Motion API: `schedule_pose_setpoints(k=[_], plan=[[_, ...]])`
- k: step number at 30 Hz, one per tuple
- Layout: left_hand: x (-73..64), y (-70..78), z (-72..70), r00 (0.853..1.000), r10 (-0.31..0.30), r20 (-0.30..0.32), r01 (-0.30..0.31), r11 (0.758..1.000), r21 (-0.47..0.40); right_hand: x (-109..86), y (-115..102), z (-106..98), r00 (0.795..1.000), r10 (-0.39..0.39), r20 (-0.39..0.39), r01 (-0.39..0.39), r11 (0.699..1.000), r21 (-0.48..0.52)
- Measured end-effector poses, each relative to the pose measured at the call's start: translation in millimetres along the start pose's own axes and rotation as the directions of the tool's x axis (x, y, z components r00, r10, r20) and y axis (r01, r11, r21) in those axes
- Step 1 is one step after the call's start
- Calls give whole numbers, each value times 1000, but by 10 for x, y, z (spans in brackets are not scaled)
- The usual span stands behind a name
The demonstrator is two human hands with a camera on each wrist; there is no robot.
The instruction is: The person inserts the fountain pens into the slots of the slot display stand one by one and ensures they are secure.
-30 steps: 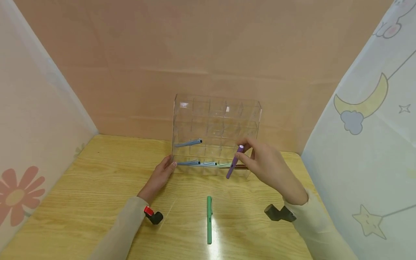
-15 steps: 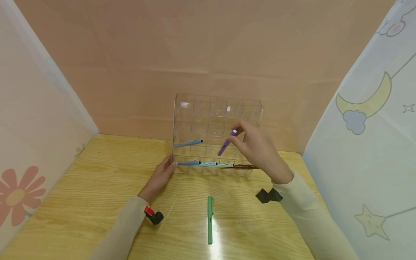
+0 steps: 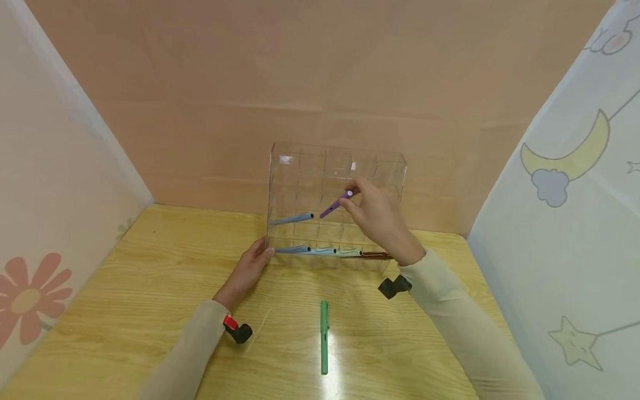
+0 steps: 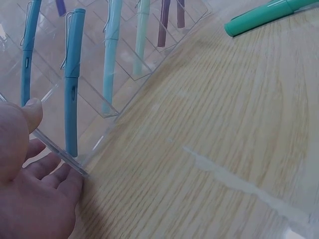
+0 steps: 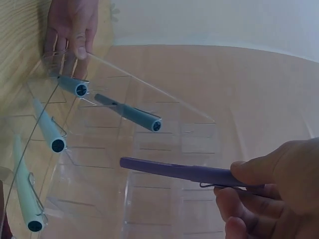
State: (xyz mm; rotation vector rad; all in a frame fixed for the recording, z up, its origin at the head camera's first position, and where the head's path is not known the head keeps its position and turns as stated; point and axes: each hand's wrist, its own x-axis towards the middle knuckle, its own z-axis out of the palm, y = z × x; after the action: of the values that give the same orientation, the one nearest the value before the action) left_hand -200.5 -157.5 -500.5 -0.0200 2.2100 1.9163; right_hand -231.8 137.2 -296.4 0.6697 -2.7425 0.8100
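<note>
My left hand (image 3: 246,272) grips the lower left side edge of a clear acrylic pen rack (image 3: 270,191), thumb in front and fingers behind. With thumb and fingertips, my right hand (image 3: 380,219) pinches a purple pen (image 5: 184,171) by its clipped cap end. The pen tilts, its free end pointing left and down, in front of the rack's second column. Just left of it, a blue pen (image 3: 292,219) sits in the second row from the bottom. Along the bottom row lie another blue pen (image 4: 73,84), a light blue pen (image 3: 322,251), a pale green pen (image 3: 348,253) and dark brownish-red pens (image 4: 164,24).
A green pen (image 3: 324,339) lies lengthwise on the wooden table (image 3: 165,278) in front of the rack. Behind the rack hangs a plain orange-brown backdrop (image 3: 210,111). Printed white sheets (image 3: 550,250) stand at both sides. Each wrist carries a small black camera (image 3: 394,286).
My right hand has carried the purple pen up and left, from near the bottom row to the second column, and the pen has tilted flatter. The left hand stays on the rack.
</note>
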Motion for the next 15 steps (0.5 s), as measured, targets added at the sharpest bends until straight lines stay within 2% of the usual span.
schedule_pose_setpoints(k=[3, 9, 15], plan=[[-1, -1, 1, 1000, -5, 0, 5, 1000, 5, 48, 15, 80, 1000, 10, 21, -10, 1000, 20], [3, 0, 2, 1000, 15, 5, -15, 1000, 24, 100, 32, 253, 999, -10, 33, 11, 999, -42], [-6, 13, 11, 1000, 15, 22, -15, 1000, 26, 108, 53, 403, 998, -19, 57, 21, 999, -34]])
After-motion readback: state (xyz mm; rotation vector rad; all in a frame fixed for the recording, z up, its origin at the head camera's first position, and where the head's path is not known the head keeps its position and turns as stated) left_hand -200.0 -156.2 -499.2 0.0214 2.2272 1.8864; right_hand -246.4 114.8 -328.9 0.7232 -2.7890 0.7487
